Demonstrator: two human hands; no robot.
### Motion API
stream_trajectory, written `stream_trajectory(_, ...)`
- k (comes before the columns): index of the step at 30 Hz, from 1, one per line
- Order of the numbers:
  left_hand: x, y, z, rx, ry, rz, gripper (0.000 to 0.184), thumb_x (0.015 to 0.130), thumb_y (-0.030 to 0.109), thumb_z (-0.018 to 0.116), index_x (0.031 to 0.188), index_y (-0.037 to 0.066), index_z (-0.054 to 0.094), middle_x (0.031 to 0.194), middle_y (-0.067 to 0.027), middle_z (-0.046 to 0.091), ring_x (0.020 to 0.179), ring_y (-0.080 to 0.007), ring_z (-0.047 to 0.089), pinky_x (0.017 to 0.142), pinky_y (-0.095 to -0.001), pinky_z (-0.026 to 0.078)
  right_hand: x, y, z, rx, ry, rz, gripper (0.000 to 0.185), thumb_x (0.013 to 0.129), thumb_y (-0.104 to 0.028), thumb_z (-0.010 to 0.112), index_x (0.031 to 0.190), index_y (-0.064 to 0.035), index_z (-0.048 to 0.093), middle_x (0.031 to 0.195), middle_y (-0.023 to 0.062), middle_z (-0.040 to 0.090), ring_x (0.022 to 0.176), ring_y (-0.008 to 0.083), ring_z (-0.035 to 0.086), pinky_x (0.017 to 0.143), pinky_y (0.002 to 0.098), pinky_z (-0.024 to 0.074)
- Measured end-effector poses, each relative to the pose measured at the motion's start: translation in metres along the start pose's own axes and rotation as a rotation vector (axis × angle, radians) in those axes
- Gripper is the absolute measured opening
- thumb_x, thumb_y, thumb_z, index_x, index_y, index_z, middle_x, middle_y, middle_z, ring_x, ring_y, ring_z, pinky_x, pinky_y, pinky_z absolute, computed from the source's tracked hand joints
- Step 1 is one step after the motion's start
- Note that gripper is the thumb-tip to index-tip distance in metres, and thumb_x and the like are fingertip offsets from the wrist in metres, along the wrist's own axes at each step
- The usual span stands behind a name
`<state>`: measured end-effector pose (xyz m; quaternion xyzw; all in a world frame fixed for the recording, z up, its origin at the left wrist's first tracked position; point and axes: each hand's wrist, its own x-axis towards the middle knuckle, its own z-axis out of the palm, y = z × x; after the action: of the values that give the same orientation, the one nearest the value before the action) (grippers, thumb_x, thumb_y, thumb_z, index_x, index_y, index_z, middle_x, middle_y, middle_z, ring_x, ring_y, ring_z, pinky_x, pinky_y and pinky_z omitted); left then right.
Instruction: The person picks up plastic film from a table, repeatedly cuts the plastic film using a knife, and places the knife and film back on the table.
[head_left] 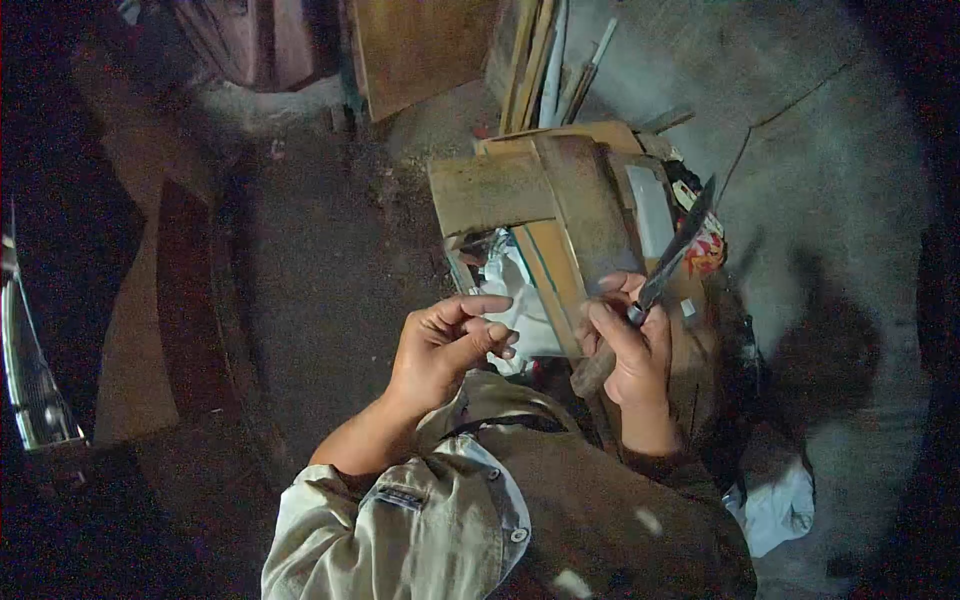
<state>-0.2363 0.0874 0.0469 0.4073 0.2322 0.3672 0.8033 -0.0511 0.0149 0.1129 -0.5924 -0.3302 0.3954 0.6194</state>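
Note:
My right hand [635,345] is closed around a knife [678,248] with a long dark blade, which points up and to the right. Below the fingers shows what looks like the knife's handle end. Level with it on the left, my left hand [450,350] has its thumb and index finger apart, the other fingers curled, and nothing visible between them. Beneath both hands is an open cardboard box [490,195] with white crumpled material [508,275] inside.
Wooden strips and pipes [540,70] stand behind the box. A brown board [425,50] leans at the top. A red and white packet [705,250] lies at the box's right side. A pale cloth or bag [778,510] is at the lower right.

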Motion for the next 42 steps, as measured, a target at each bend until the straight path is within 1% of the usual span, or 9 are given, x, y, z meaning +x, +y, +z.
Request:
stream_trajectory(7, -0.011, 0.009, -0.017, -0.108, 0.101, -0.038, 0.024, 0.085, 0.01, 0.061, 0.108, 0.002, 0.06, 0.081, -0.0081, 0.067, 0.071, -0.0106, 0.063, 0.055, -0.0207, 0.045, 0.016, 0.001, 0.023, 0.085, -0.087, 0.052, 0.03, 0.081, -0.009, 0.062, 0.106, -0.001, 0.047, 0.079, 0.0101, 0.06, 0.061, 0.0168, 0.059, 0.048, 0.0239, 0.0412)
stream_trajectory(13, -0.018, 0.01, -0.012, -0.198, 0.199, 0.031, 0.024, 0.086, 0.009, 0.059, 0.107, -0.003, 0.058, 0.086, -0.0132, 0.066, 0.075, -0.0181, 0.064, 0.07, -0.0309, 0.053, 0.015, 0.006, 0.025, 0.172, -0.138, 0.096, 0.032, 0.079, -0.01, 0.064, 0.105, -0.0002, 0.047, 0.079, 0.0091, 0.06, 0.063, 0.0172, 0.059, 0.048, 0.0238, 0.0416)
stream_trajectory(16, -0.017, 0.013, -0.009, -0.192, 0.223, 0.056, 0.024, 0.086, 0.009, 0.059, 0.107, -0.003, 0.057, 0.087, -0.013, 0.065, 0.075, -0.0177, 0.064, 0.07, -0.0308, 0.053, 0.013, 0.006, 0.021, 0.152, -0.184, 0.093, 0.036, 0.075, -0.007, 0.068, 0.104, 0.0006, 0.047, 0.079, 0.0075, 0.06, 0.063, 0.0169, 0.059, 0.049, 0.0235, 0.0419)
stream_trajectory(26, -0.015, 0.018, 0.015, -0.002, 0.237, 0.092, 0.024, 0.085, 0.011, 0.061, 0.107, 0.0, 0.058, 0.088, -0.0101, 0.066, 0.076, -0.0165, 0.065, 0.068, -0.0275, 0.052, 0.021, -0.003, 0.001, 0.146, -0.257, -0.001, 0.038, 0.072, -0.005, 0.069, 0.103, -0.0011, 0.048, 0.076, 0.0068, 0.06, 0.06, 0.0139, 0.058, 0.049, 0.0223, 0.0417)
stream_trajectory(31, -0.015, 0.013, 0.036, -0.027, 0.176, 0.133, 0.019, 0.083, 0.003, 0.062, 0.101, 0.0, 0.06, 0.086, -0.009, 0.066, 0.077, -0.0151, 0.064, 0.068, -0.0268, 0.052, 0.025, -0.025, -0.01, 0.055, -0.212, -0.07, 0.038, 0.073, -0.005, 0.069, 0.104, -0.0011, 0.047, 0.076, 0.0061, 0.06, 0.061, 0.0123, 0.057, 0.052, 0.0231, 0.0438)
stream_trajectory(34, -0.016, 0.002, 0.051, 0.03, 0.089, 0.032, 0.017, 0.082, 0.003, 0.063, 0.098, 0.0, 0.061, 0.084, -0.0082, 0.066, 0.077, -0.0142, 0.063, 0.067, -0.0253, 0.051, 0.034, -0.041, -0.014, 0.091, -0.19, -0.08, 0.041, 0.072, -0.004, 0.068, 0.106, 0.0007, 0.045, 0.073, 0.0057, 0.057, 0.058, 0.0138, 0.056, 0.048, 0.0233, 0.0405)
stream_trajectory(36, -0.013, -0.004, 0.058, 0.011, 0.037, 0.03, 0.018, 0.082, 0.003, 0.062, 0.1, -0.001, 0.061, 0.083, -0.0082, 0.066, 0.077, -0.0141, 0.063, 0.066, -0.0251, 0.05, 0.038, -0.044, -0.021, 0.012, -0.241, -0.132, 0.039, 0.077, -0.01, 0.065, 0.108, 0.0014, 0.045, 0.076, 0.0079, 0.058, 0.061, 0.0144, 0.057, 0.049, 0.0236, 0.0411)
stream_trajectory(39, -0.01, -0.007, 0.07, -0.09, 0.089, 0.08, 0.021, 0.083, 0.002, 0.061, 0.104, -0.001, 0.059, 0.085, -0.01, 0.066, 0.078, -0.0148, 0.064, 0.067, -0.0262, 0.049, 0.036, -0.051, -0.027, 0.154, -0.241, -0.075, 0.038, 0.083, -0.019, 0.06, 0.11, 0.0018, 0.045, 0.079, 0.0129, 0.06, 0.065, 0.0161, 0.058, 0.05, 0.0239, 0.0423)
stream_trajectory(42, -0.007, -0.013, 0.077, -0.086, 0.097, 0.145, 0.02, 0.084, 0.003, 0.06, 0.104, -0.001, 0.059, 0.087, -0.0108, 0.066, 0.079, -0.0155, 0.064, 0.067, -0.026, 0.05, 0.033, -0.051, -0.035, 0.201, -0.272, -0.071, 0.038, 0.082, -0.018, 0.061, 0.11, 0.0019, 0.045, 0.08, 0.0128, 0.06, 0.065, 0.0163, 0.058, 0.049, 0.0236, 0.042)
